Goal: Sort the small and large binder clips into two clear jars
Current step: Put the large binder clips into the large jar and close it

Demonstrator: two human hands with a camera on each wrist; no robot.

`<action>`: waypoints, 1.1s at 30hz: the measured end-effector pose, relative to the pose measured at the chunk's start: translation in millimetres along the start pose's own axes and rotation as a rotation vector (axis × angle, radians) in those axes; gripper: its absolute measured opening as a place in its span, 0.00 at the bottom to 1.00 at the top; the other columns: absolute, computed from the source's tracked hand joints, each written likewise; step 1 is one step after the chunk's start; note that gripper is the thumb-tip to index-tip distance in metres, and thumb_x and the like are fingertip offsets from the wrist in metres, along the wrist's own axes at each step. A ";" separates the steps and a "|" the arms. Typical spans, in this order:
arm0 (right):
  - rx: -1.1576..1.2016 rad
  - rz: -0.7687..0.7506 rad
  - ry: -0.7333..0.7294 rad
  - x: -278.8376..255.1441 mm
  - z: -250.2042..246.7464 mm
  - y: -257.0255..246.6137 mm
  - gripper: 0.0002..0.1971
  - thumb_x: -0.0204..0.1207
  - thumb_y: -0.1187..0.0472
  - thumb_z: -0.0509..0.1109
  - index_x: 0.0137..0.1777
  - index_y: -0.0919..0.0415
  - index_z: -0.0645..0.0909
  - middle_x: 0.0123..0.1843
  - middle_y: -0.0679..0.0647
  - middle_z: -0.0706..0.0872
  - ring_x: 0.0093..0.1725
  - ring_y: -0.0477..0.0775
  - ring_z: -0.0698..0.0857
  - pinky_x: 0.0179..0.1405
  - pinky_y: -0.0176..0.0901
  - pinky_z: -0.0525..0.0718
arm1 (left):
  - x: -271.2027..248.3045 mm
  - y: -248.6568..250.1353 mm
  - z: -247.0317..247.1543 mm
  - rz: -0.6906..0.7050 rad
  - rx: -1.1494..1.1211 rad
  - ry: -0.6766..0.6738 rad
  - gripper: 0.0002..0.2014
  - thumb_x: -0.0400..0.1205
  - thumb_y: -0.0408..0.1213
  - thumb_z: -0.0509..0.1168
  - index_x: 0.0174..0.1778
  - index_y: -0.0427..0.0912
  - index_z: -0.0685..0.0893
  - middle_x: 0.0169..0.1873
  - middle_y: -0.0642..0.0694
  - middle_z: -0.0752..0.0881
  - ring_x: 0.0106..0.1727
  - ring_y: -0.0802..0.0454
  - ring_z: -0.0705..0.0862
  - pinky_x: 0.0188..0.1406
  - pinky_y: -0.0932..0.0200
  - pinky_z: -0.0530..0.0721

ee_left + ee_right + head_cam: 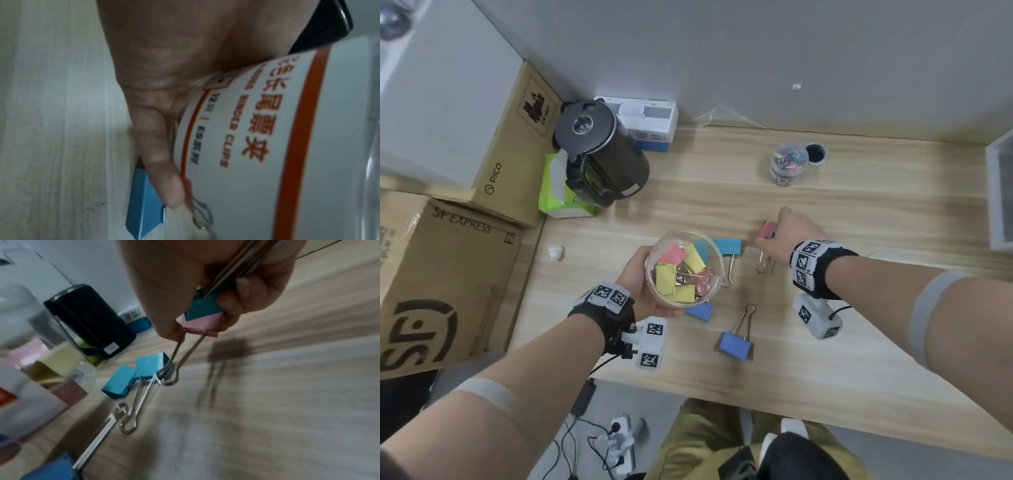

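- The left hand [640,274] wraps around a clear plastic jar [685,269], round and smooth-walled, with a white label banded in orange; the jar is held above the near part of the desk, mouth up.
- Inside the jar lie large binder clips with matte yellow, pink and teal bodies and shiny wire handles, heaped loosely.
- The right hand [786,236] has its fingers curled round a pink clip [202,324] and a teal clip [202,308] together; the pink one's wire handles hang down, just above the desk top.
- A teal clip on the desk [729,247] lies just right of the jar, its wire loops pointing toward the near edge.
- A blue clip [736,346] lies nearer the front edge, handles angled away; another blue clip [700,311] peeks out from under the jar.
- A second clear jar [787,164], smaller, stands upright well back toward the wall, filled with small multicoloured clips.
- The desk [859,325] is pale laminate with a straight wood grain, with a round cable hole [815,153] beside the small jar.
- A dark cylindrical kettle [599,150] stands at the back left, touching a green tissue pack [554,202], with a white and blue box [654,126] behind.
- Brown cardboard boxes [441,281] are stacked on the left; the wall is plain grey.
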State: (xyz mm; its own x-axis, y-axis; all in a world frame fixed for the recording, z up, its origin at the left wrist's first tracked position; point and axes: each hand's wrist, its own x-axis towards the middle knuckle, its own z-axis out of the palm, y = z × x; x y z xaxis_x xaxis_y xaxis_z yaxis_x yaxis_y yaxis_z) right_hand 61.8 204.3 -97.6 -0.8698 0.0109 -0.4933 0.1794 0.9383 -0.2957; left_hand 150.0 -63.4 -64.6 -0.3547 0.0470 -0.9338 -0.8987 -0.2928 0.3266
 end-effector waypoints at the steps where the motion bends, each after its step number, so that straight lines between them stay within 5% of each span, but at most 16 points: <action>1: 0.026 -0.023 0.020 -2.4 -7.0 -1.4 0.21 0.69 0.43 0.68 0.51 0.58 0.71 0.43 0.57 0.82 0.42 0.64 0.81 0.35 0.47 0.75 | -0.2 0.2 2.0 0.003 0.016 0.002 0.27 0.78 0.59 0.58 0.58 0.41 0.87 0.52 0.34 0.91 0.53 0.31 0.87 0.57 0.35 0.83; 5: 0.201 -0.131 0.150 -13.6 -46.9 -19.7 0.22 0.64 0.37 0.67 0.50 0.53 0.75 0.45 0.53 0.85 0.45 0.61 0.84 0.45 0.51 0.84 | -4.5 5.8 16.3 0.027 0.001 -0.020 0.28 0.78 0.59 0.56 0.56 0.42 0.89 0.53 0.35 0.90 0.53 0.31 0.87 0.55 0.36 0.84; 8: 0.283 -0.252 0.198 -31.0 -72.1 -47.9 0.21 0.62 0.35 0.66 0.45 0.50 0.77 0.42 0.49 0.84 0.42 0.56 0.83 0.42 0.47 0.83 | -6.3 11.0 25.9 0.039 -0.080 -0.040 0.31 0.77 0.60 0.57 0.63 0.39 0.87 0.58 0.35 0.90 0.60 0.30 0.86 0.62 0.34 0.82; 10: 0.186 -0.332 0.196 -47.3 -81.6 -65.0 0.20 0.64 0.35 0.64 0.42 0.51 0.75 0.38 0.50 0.82 0.40 0.58 0.82 0.38 0.46 0.81 | -6.4 14.2 33.3 0.050 -0.123 -0.053 0.34 0.76 0.60 0.59 0.68 0.38 0.85 0.62 0.33 0.88 0.64 0.28 0.85 0.67 0.30 0.78; 16: -0.148 -0.387 0.064 -63.7 -74.0 -86.9 0.23 0.74 0.34 0.58 0.29 0.50 0.74 0.31 0.51 0.77 0.40 0.60 0.83 0.34 0.43 0.76 | -10.0 21.4 51.6 0.080 -0.201 -0.127 0.34 0.79 0.60 0.55 0.70 0.37 0.83 0.63 0.31 0.87 0.62 0.28 0.86 0.52 0.35 0.87; 20: -0.242 -0.357 0.030 -64.4 -63.6 -86.4 0.25 0.76 0.34 0.56 0.35 0.55 0.76 0.32 0.51 0.80 0.35 0.58 0.82 0.34 0.44 0.79 | -12.2 19.9 57.5 0.095 -0.223 -0.134 0.31 0.81 0.56 0.54 0.68 0.36 0.84 0.61 0.30 0.87 0.56 0.28 0.87 0.41 0.36 0.89; 24: -0.273 -0.401 0.015 -67.1 -63.8 -79.1 0.20 0.76 0.40 0.60 0.33 0.55 0.72 0.32 0.50 0.79 0.36 0.58 0.83 0.33 0.43 0.80 | -7.2 15.3 55.6 0.091 -0.212 -0.118 0.33 0.79 0.59 0.55 0.70 0.38 0.83 0.65 0.30 0.86 0.65 0.27 0.84 0.59 0.31 0.84; 27: -0.197 -0.407 0.028 -67.0 -67.1 -72.3 0.20 0.76 0.39 0.61 0.34 0.55 0.70 0.32 0.50 0.77 0.36 0.59 0.81 0.32 0.44 0.76 | -5.7 12.9 53.1 0.087 -0.187 -0.085 0.35 0.78 0.61 0.56 0.71 0.39 0.83 0.66 0.31 0.85 0.65 0.27 0.84 0.58 0.32 0.84; 33: 0.174 -0.423 -0.128 -64.4 -74.1 -71.1 0.22 0.72 0.51 0.72 0.61 0.58 0.70 0.57 0.56 0.73 0.50 0.58 0.80 0.46 0.50 0.81 | -10.0 9.7 55.3 0.093 -0.204 -0.108 0.34 0.78 0.60 0.57 0.70 0.37 0.84 0.64 0.31 0.86 0.63 0.29 0.84 0.50 0.36 0.88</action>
State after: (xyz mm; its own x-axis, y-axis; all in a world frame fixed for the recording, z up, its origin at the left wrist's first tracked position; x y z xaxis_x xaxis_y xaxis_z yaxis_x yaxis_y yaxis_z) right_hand 71.0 162.5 15.8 -0.8214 -0.4131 -0.3933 -0.0949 0.7789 -0.6199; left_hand 130.5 -13.9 -44.0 -0.4683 0.1092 -0.8768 -0.7944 -0.4865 0.3637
